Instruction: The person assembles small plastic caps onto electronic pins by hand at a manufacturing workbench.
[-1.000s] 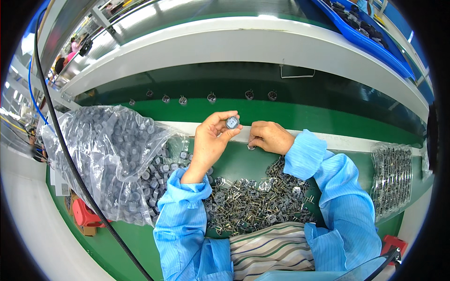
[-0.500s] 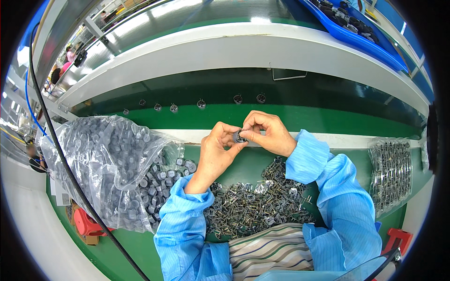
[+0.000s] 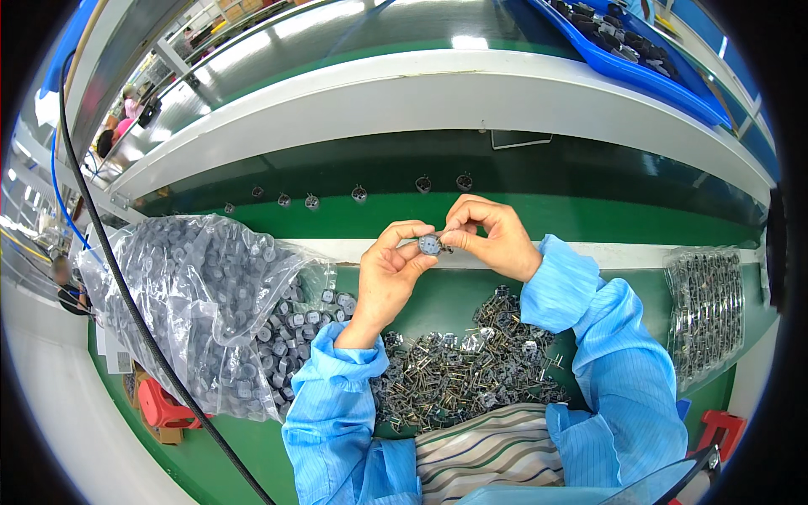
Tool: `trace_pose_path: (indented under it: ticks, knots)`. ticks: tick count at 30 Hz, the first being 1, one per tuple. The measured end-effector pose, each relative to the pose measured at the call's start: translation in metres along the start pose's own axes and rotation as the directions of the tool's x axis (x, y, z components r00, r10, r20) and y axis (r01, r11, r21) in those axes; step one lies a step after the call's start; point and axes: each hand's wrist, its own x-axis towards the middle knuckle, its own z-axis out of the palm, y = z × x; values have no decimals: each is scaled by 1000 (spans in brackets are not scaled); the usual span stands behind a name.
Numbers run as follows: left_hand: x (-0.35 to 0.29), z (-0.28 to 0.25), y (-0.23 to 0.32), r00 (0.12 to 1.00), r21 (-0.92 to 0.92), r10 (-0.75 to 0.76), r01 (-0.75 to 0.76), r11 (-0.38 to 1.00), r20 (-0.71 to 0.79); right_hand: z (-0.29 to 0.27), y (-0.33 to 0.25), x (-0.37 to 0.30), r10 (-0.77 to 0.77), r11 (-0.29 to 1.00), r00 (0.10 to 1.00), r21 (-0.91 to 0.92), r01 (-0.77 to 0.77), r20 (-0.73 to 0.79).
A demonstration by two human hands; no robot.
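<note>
Between my two hands, above the near edge of the white ledge, is a small round grey plug housing [image 3: 430, 245], its flat grey face turned toward me. My left hand [image 3: 386, 278] is closed, pinching the housing by its left side with thumb and fingertips. My right hand [image 3: 498, 240] is closed too, with thumb and forefinger at the housing's right edge; a small dark bit shows there, too small to make out. Below the hands lies a heap of small dark parts with metal pins [image 3: 463, 374]. Left of my left forearm, loose grey housings [image 3: 290, 332] spill from a clear plastic bag [image 3: 181, 311].
Several round pieces with pins [image 3: 359, 194] stand in a spaced row on the green surface beyond the ledge [image 3: 623, 254]. At right lies a clear bag of pinned parts [image 3: 705, 316]. A blue tray [image 3: 665, 88] sits high at the back right. A black cable [image 3: 139, 324] crosses the left side.
The housing has turned: its dark inside with metal showed before, and its flat grey face shows now. My right hand has shifted slightly right. The whole view has moved a little.
</note>
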Motion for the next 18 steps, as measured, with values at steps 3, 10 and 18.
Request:
trace_pose_path:
  ticks: [3, 10, 18]
  knots:
    - [-2, 3, -5, 999, 24, 36, -36, 999, -15, 4, -9, -1, -130, 983, 992, -132, 128, -6]
    - [-4, 10, -5, 996, 87, 68, -63, 994, -56, 7, -6, -1, -393, 852, 920, -381, 359, -14]
    - [-1, 8, 4, 841, 683, 526, -457, 570, 124, 10, 1, -2, 269, 928, 947, 216, -303, 173]
